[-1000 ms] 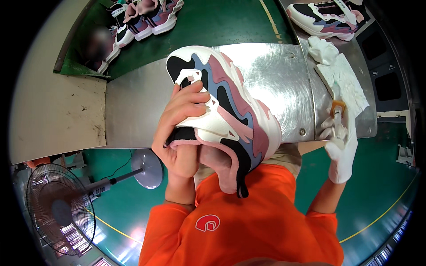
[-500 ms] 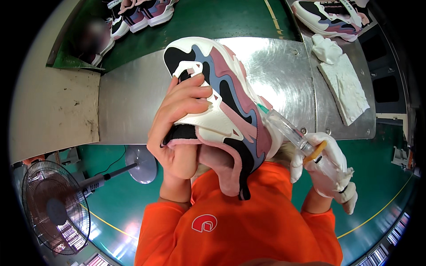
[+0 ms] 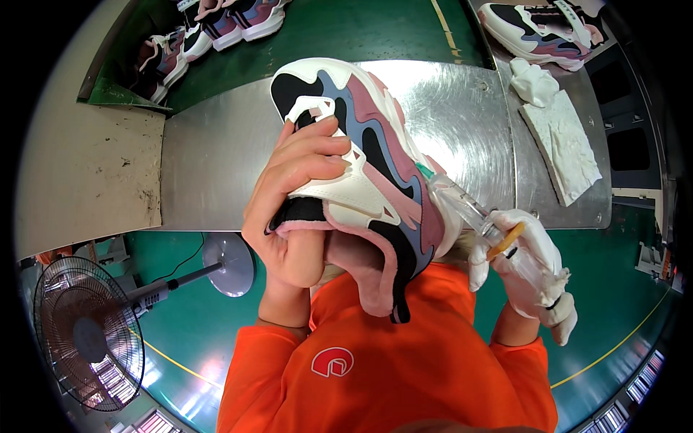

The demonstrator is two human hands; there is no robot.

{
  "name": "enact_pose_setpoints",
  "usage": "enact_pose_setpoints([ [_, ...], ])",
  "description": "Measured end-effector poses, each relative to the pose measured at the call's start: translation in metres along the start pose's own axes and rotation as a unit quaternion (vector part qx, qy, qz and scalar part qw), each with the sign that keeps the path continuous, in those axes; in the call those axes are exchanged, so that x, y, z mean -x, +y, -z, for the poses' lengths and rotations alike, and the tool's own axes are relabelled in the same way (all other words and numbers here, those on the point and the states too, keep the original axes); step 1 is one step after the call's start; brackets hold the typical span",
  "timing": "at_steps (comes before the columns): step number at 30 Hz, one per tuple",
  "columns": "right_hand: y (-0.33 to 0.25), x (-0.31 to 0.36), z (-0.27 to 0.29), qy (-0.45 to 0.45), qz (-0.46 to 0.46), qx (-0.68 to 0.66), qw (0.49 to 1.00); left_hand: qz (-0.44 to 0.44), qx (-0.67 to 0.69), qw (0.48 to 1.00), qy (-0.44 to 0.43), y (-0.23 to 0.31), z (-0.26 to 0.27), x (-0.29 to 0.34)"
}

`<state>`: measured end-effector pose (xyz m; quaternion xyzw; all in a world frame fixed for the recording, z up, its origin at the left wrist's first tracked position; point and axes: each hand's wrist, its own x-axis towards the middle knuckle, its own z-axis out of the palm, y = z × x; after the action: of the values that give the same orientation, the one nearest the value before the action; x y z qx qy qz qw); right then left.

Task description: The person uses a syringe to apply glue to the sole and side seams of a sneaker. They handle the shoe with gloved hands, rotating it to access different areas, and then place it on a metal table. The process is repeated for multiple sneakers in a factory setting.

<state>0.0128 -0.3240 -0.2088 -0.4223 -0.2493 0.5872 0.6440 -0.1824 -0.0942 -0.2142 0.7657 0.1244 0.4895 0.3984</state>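
Observation:
A sneaker [image 3: 372, 155] in white, black, pink and blue-grey is held up over the metal table, toe away from me and collar toward my chest. My bare left hand [image 3: 296, 177] grips it, fingers over the strap and lacing area, closed round the upper. In my right hand [image 3: 523, 260], which wears a white glove, is a clear syringe [image 3: 462, 202] with a green tip and an orange-yellow flange. That tip points at the seam between the shoe's upper and its white sole; whether it touches I cannot tell. The inner side of the sole is hidden.
Several similar sneakers [image 3: 216, 29] stand on the green surface at the far left. Another sneaker [image 3: 541, 32] lies at the far right, near a crumpled white cloth [image 3: 534, 83] and a white pad [image 3: 561, 144] on the metal table [image 3: 209, 159]. A fan [image 3: 90, 335] stands at lower left.
The syringe and my right hand have shifted slightly up and left along the sole seam. The sneaker in my left hand has moved very slightly right.

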Motion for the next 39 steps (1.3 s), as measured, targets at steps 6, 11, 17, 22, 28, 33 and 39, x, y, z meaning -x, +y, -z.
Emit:
enact_pose_setpoints([
  [6, 0.001, -0.008, -0.006, -0.040, 0.141, 0.092, 0.985, -0.005, -0.003, 1.000, -0.002, -0.001, 0.002, 0.000],
  [11, -0.001, -0.006, -0.007, -0.021, 0.114, 0.091, 0.989, -0.006, -0.003, 1.000, -0.001, -0.001, 0.002, 0.001],
  [17, -0.001, -0.007, -0.006, -0.037, 0.125, 0.095, 0.987, -0.004, 0.001, 1.000, 0.002, -0.001, 0.001, 0.001],
  [22, -0.003, -0.006, -0.004, -0.048, 0.164, 0.132, 0.976, -0.008, 0.000, 1.000, 0.000, 0.000, 0.001, 0.001],
  [28, -0.017, -0.004, 0.001, -0.011, 0.158, 0.037, 0.987, -0.010, -0.002, 1.000, 0.004, -0.001, 0.003, 0.003],
  [33, -0.029, -0.033, -0.010, -0.012, 0.285, 0.279, 0.917, -0.015, -0.001, 1.000, 0.005, -0.003, 0.003, 0.005],
  [39, -0.040, -0.063, -0.025, 0.018, 0.185, 0.585, 0.789, -0.004, 0.015, 1.000, 0.019, -0.002, -0.001, 0.006],
])
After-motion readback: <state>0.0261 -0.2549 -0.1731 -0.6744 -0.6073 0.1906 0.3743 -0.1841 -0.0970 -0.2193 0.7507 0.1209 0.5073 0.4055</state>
